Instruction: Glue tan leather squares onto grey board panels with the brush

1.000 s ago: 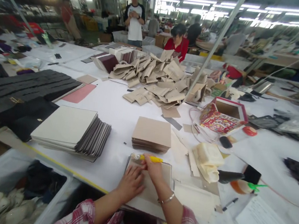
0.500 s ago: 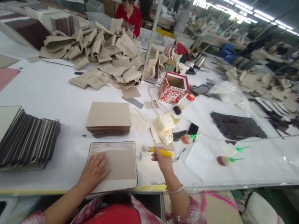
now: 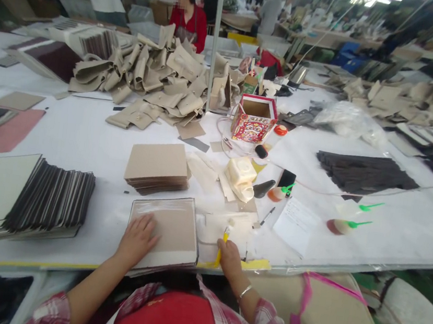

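white table (image 3: 96,142): left hand (image 3: 138,239) empty, flat on panel (image 3: 179,226); right hand (image 3: 230,259) pinches brush (image 3: 226,235), just turned to twelve o'clock, maybe pausing.

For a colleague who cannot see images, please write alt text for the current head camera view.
The wearer's left hand rests on a dark-edged, tan rectangular panel, and the right hand holds a yellow-handled brush, over a white worktable. Beyond the panel is a stack of tan rectangular boards, with a loose heap of beige folded pieces farther back.
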A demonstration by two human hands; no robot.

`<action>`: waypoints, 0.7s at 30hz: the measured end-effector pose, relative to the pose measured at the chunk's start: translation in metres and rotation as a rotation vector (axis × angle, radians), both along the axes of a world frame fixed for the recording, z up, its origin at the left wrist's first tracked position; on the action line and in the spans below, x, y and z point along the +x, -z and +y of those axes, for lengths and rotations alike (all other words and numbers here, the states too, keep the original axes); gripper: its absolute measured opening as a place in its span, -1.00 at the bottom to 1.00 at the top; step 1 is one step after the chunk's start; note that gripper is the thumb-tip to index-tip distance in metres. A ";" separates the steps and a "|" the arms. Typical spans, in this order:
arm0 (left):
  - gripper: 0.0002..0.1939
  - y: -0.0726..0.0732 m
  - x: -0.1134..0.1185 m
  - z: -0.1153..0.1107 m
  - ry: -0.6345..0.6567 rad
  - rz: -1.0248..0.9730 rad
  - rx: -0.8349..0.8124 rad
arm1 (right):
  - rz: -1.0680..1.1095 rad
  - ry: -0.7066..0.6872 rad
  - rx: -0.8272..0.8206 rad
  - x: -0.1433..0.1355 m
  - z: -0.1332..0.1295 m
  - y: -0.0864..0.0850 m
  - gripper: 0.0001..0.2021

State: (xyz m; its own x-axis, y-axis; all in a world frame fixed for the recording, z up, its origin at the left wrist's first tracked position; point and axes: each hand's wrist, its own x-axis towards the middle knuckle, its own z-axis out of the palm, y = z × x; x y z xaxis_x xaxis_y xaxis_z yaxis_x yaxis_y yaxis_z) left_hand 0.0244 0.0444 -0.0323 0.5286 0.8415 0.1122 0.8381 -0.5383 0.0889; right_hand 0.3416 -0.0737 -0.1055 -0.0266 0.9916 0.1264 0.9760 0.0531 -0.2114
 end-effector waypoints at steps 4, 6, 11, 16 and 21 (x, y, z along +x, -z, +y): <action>-0.56 -0.024 0.025 -0.007 0.009 -0.037 -0.002 | -0.024 -0.052 0.016 0.017 0.014 -0.037 -0.75; -0.48 -0.041 0.049 -0.012 0.108 -0.120 -0.026 | -0.045 -0.124 0.013 0.017 0.024 -0.068 -0.76; -0.35 -0.079 0.112 -0.011 0.415 -0.354 -0.299 | -0.001 -0.411 -0.014 -0.002 0.041 -0.148 -0.81; -0.64 -0.086 0.103 0.001 0.453 -0.627 -0.809 | 0.155 -0.449 -0.152 -0.027 0.046 -0.194 -0.88; -0.67 -0.083 0.062 0.004 0.403 -0.928 -1.153 | 0.386 -0.514 -0.346 -0.057 0.062 -0.223 -0.91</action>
State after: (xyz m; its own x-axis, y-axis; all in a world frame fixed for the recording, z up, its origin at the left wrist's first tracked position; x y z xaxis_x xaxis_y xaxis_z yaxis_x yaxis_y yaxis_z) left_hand 0.0867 0.0480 0.0506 0.8500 0.5219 -0.0713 0.0728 0.0177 0.9972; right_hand 0.2847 -0.0119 0.1176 -0.5161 0.8509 -0.0980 0.6983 0.3518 -0.6233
